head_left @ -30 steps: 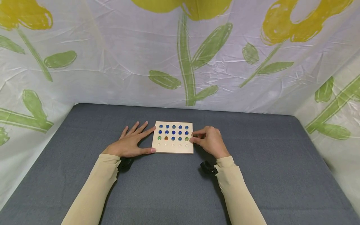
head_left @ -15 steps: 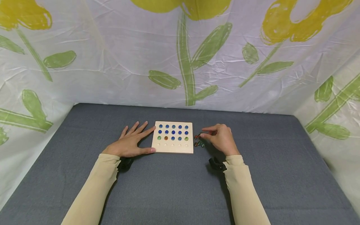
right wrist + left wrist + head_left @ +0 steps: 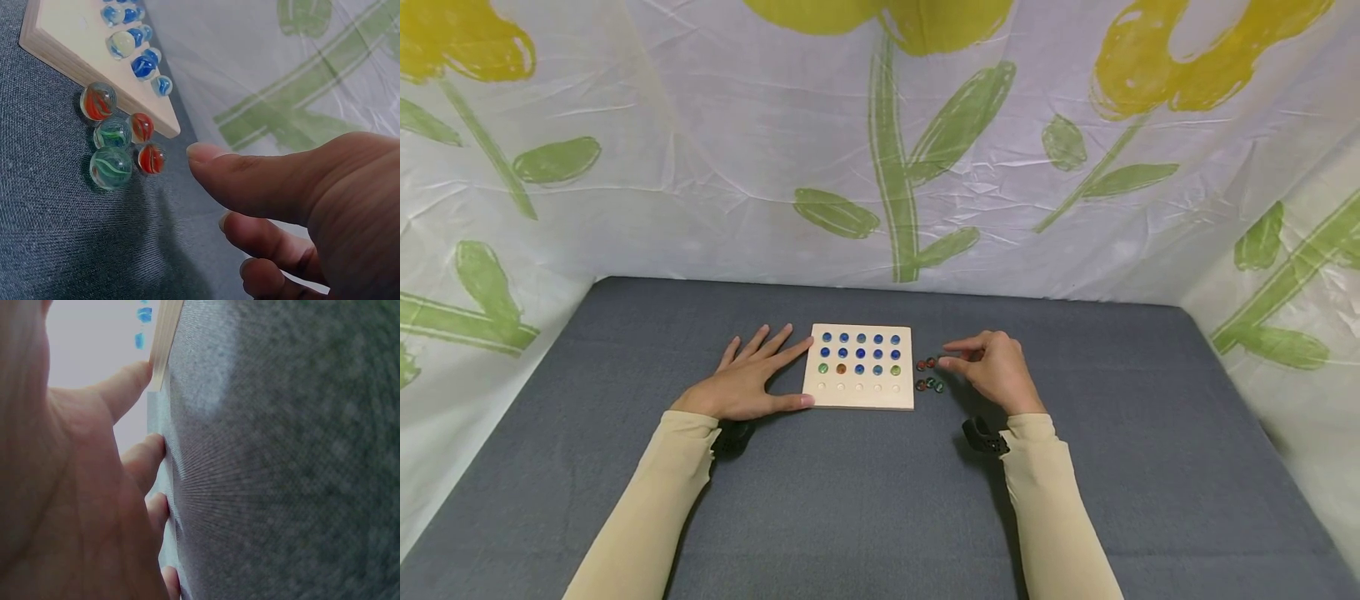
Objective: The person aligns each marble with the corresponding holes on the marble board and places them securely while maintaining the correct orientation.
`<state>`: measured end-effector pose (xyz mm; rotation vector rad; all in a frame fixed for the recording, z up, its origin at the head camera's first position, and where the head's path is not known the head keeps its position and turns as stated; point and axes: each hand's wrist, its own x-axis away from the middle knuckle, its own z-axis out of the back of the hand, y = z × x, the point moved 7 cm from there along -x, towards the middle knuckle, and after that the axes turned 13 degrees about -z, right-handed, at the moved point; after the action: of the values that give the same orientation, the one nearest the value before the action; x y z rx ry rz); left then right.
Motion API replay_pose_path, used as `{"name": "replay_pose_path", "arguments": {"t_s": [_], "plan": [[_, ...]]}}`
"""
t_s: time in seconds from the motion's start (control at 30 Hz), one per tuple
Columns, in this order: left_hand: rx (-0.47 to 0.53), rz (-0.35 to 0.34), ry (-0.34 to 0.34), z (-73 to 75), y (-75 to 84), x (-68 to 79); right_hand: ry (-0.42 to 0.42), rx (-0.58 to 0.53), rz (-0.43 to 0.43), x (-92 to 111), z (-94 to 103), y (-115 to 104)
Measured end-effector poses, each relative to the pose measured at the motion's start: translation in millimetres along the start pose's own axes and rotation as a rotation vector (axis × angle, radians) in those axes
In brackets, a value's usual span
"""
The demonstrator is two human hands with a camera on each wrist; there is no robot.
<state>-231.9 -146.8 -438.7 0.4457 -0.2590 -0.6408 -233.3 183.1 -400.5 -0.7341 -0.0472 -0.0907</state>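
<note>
A pale wooden board [image 3: 858, 400] lies on the table, with glass marbles sitting in its hollows. The two far rows hold blue marbles [image 3: 861, 353]; the third row mixes green, orange-brown and blue ones. Hollows without marbles show in the front row. My left hand [image 3: 737, 387] is spread flat, thumb and index fingertip touching the board's left edge. Off the right edge lie several loose marbles, including a red-swirled marble [image 3: 98, 101] and a green-swirled marble [image 3: 111, 167]. Just right of them hovers my right hand [image 3: 996, 371], thumb and fingers apart, nothing visible between them.
Dark grey cloth covers the table [image 3: 850, 500]. A white curtain [image 3: 700, 167] with printed yellow flowers and green leaves hangs behind it and along both sides. Each wrist wears a black device, such as the right wrist camera [image 3: 983, 436].
My right hand has moved right, away from the board's right edge, uncovering the loose marbles. The left hand stays in place on the board's edge.
</note>
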Motion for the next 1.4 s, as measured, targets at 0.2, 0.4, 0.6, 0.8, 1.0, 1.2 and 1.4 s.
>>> {"name": "replay_pose_path", "arguments": {"t_s": [0.2,0.4,0.6,0.8,1.0,1.2,1.4], "plan": [[0.001,-0.007,0.012,-1.2,-0.4,0.3,-0.003,0.000,0.012,2.7,2.7,-1.3],[-0.005,0.002,-0.007,0.3,-0.7,0.1,-0.012,-0.003,0.059,10.5,7.0,-4.0],[-0.005,0.006,-0.015,-0.9,-0.7,-1.2,-0.082,-0.009,0.072,19.5,3.2,6.1],[-0.002,0.006,-0.015,-1.3,-1.2,-0.1,-0.133,-0.019,0.075,19.5,-5.8,10.8],[-0.002,0.006,-0.012,0.8,0.7,-0.1,-0.142,0.019,0.089,17.4,-13.4,9.9],[0.004,0.009,-0.014,0.6,0.3,0.0,-0.152,0.041,0.090,18.0,-18.1,11.1],[0.003,0.007,-0.010,-0.8,-1.3,-0.1,-0.141,0.046,0.106,17.6,-18.9,10.0]]}}
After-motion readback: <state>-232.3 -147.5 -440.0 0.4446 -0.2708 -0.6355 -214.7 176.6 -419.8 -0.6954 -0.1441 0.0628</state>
